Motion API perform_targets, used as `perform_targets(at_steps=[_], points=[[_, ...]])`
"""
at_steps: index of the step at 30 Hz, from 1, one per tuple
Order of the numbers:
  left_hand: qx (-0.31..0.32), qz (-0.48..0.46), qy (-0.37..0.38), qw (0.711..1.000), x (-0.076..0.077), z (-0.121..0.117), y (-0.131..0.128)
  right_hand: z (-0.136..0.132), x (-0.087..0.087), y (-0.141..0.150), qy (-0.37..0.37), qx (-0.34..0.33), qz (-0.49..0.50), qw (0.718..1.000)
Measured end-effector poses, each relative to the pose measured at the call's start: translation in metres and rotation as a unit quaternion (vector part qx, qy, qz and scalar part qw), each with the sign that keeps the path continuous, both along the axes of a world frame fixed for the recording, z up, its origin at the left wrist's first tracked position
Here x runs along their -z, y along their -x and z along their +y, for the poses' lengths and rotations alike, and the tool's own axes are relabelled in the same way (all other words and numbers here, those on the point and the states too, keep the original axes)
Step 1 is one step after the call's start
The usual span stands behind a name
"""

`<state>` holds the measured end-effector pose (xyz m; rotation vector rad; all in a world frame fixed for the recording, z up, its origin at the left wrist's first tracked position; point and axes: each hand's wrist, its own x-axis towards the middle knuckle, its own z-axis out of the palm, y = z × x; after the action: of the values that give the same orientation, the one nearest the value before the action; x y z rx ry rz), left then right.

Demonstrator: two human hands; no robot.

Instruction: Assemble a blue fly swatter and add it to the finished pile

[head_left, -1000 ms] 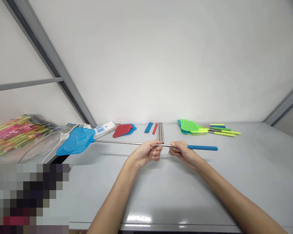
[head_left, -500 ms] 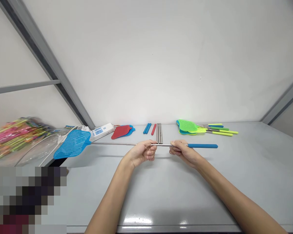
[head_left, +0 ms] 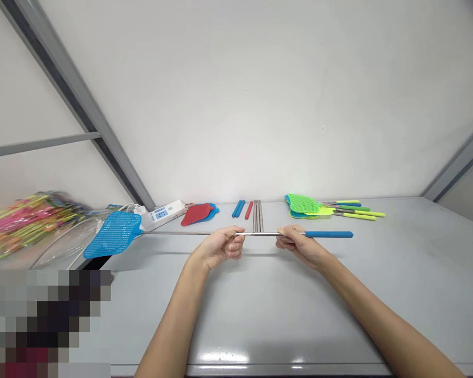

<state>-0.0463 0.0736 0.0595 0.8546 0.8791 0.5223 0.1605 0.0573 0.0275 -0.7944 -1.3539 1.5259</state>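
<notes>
I hold a blue fly swatter level above the grey table (head_left: pixel 260 304). Its blue mesh head (head_left: pixel 112 234) points left, its telescopic metal rod (head_left: pixel 260 233) runs across, and its blue foam grip (head_left: pixel 329 234) points right. My left hand (head_left: pixel 218 248) is closed on the rod near its middle. My right hand (head_left: pixel 299 245) is closed on the rod just left of the blue grip. A stretch of bare rod shows between the two hands.
At the back of the table lie red and blue swatter heads (head_left: pixel 199 212), loose blue and red grips (head_left: pixel 242 208), several metal rods (head_left: pixel 257 215), a pile of green and yellow finished swatters (head_left: pixel 327 208) and a white power strip (head_left: pixel 161 213). Bagged colourful swatters (head_left: pixel 23 223) sit at the far left.
My left hand has slid left along the rod, away from my right hand. The swatter head has moved further left, so the rod now reads longer.
</notes>
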Motion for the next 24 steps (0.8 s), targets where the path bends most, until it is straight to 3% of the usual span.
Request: perform_targets(at_steps=[8, 12, 19, 24], points=[[-0.073, -0.007, -0.068, 0.995, 0.012, -0.002, -0.017, -0.004, 0.004, 0.001, 0.093, 0.001, 0.060, 0.994], [-0.120, -0.020, -0.113, 0.986, 0.014, -0.002, -0.018, -0.007, 0.003, 0.005, 0.104, -0.006, 0.083, 0.991], [-0.297, -0.027, -0.170, 0.939, 0.016, 0.007, -0.006, 0.002, 0.006, 0.000, 0.153, 0.072, 0.193, 0.966], [-0.326, 0.004, -0.190, 0.926, 0.021, 0.009, -0.007, 0.004, 0.009, -0.002, 0.146, 0.107, 0.211, 0.961]])
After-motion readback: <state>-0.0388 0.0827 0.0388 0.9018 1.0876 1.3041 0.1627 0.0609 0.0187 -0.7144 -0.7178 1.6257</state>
